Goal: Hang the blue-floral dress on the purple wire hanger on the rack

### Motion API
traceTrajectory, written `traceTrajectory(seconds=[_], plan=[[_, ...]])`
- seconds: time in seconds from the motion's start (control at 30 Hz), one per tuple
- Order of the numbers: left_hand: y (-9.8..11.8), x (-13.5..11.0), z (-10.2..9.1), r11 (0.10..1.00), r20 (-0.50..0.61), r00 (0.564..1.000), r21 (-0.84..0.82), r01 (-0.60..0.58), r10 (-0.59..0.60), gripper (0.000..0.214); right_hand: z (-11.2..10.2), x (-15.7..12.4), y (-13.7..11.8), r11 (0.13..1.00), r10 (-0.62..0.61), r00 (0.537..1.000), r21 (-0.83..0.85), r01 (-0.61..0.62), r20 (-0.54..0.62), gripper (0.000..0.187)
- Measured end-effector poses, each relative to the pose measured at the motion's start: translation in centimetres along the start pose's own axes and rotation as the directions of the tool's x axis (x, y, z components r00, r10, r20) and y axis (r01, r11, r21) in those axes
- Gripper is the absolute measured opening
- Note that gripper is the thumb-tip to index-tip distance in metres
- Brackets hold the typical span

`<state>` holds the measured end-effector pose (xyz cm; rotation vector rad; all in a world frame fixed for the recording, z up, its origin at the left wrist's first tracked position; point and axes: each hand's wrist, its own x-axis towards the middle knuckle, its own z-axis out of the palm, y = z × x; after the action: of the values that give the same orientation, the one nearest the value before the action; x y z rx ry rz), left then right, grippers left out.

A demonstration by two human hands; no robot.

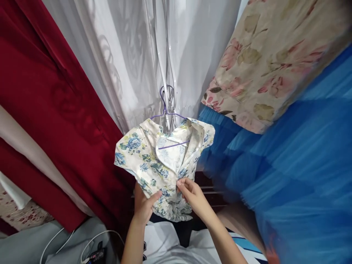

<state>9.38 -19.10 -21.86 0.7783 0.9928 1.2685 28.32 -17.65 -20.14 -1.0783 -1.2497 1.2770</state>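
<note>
A small white blouse [148, 161] with blue, green and yellow flowers hangs in front of me on a purple hanger [165, 110]. Its neckline gapes, and the hanger's lower bar shows inside. My left hand [145, 201] grips the blouse's lower left side, thumb on the front and the other fingers hidden behind the cloth. At the front, just below the V of the neckline, my right hand [191, 190] pinches the edge of the fabric between thumb and fingers. The blouse's lower hem is gathered and bunched near my lap.
White straps [159, 55] hang down to the hanger before a white curtain [123, 55]. Red cloth [60, 110] drapes at the left, floral cloth [255, 73] and blue tulle [297, 157] at the right. A white cable [101, 233] lies on grey fabric at lower left.
</note>
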Motion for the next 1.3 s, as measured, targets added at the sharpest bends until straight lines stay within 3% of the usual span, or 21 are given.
traceTrajectory(seconds=[0.1,0.17,0.3,0.37,0.4,0.43,0.47,0.5,0.53,0.57,0.6,0.67,0.7,0.77,0.9,1.13,1.3], plan=[[0.4,-0.7,1.0,0.999,-0.032,0.999,0.01,-0.03,0.031,0.064,0.9,0.6,0.5,0.988,-0.11,0.994,-0.112,0.109,-0.005,0.041],[0.3,-1.1,1.6,0.999,-0.039,0.999,-0.023,-0.038,0.037,0.057,0.9,0.6,0.6,0.987,-0.1,0.995,-0.127,0.1,0.003,0.039],[-0.6,-0.8,1.3,0.998,-0.077,0.996,-0.044,-0.05,0.046,0.066,0.6,0.3,0.5,0.993,-0.051,0.999,-0.102,0.052,0.015,0.038],[-1.3,0.0,0.8,0.988,-0.162,0.975,-0.011,-0.156,0.152,0.068,0.3,0.1,0.6,0.996,-0.049,0.999,-0.072,0.048,-0.011,0.037],[-1.5,0.4,0.6,0.965,-0.244,0.933,0.043,-0.26,0.263,0.07,0.2,0.0,0.6,0.997,-0.047,0.999,-0.056,0.045,-0.028,0.037],[-1.8,0.8,0.5,0.914,-0.336,0.85,0.141,-0.381,0.406,0.071,0.0,-0.2,0.6,0.998,-0.037,0.998,-0.045,0.035,-0.042,0.037],[-2.1,1.0,0.5,0.825,-0.401,0.721,0.277,-0.492,0.565,0.073,-0.2,-0.4,0.6,0.999,-0.017,0.999,-0.042,0.015,-0.046,0.037],[-2.5,1.1,0.7,0.708,-0.403,0.582,0.423,-0.566,0.706,0.074,-0.3,-0.6,0.6,0.999,0.012,0.999,-0.043,-0.014,-0.03,0.037],[-2.9,1.1,1.0,0.585,-0.335,0.483,0.544,-0.601,0.809,0.072,-0.4,-0.9,0.5,0.998,0.046,0.999,-0.047,-0.046,0.001,0.036],[-3.4,1.0,1.5,0.486,-0.226,0.454,0.622,-0.614,0.862,0.067,-0.4,-1.2,0.4,0.996,0.079,0.996,-0.052,-0.077,0.04,0.034],[-3.9,0.7,2.0,0.431,-0.102,0.494,0.657,-0.618,0.863,0.059,-0.3,-1.5,0.1,0.993,0.108,0.991,-0.053,-0.104,0.08,0.032],[-4.9,0.2,3.2,0.445,0.084,0.649,0.663,-0.603,0.756,0.034,0.1,-2.0,-0.4,0.991,0.131,0.982,-0.048,-0.126,0.133,0.03],[-5.3,0.0,3.7,0.477,0.123,0.712,0.662,-0.578,0.692,0.02,0.3,-2.2,-0.7,0.991,0.13,0.981,-0.042,-0.126,0.144,0.03],[-5.7,-0.3,4.3,0.526,0.13,0.773,0.662,-0.534,0.621,0.008,0.8,-2.2,-1.4,0.993,0.118,0.982,-0.017,-0.117,0.15,0.03],[-4.8,-0.1,3.9,0.508,0.227,0.8,0.67,-0.542,0.555,0.015,1.0,0.3,-4.0,0.993,0.07,0.993,0.092,-0.079,0.094,0.027],[-2.5,0.8,2.2,0.315,0.416,0.811,0.77,-0.554,0.411,0.017,2.0,8.4,-13.7,0.953,-0.218,0.975,0.204,0.222,-0.044,0.023],[1.5,3.7,1.9,0.283,0.531,0.826,0.777,-0.563,0.187,0.008,3.3,8.5,-15.8,0.916,-0.311,0.943,0.225,0.331,-0.122,0.015]])
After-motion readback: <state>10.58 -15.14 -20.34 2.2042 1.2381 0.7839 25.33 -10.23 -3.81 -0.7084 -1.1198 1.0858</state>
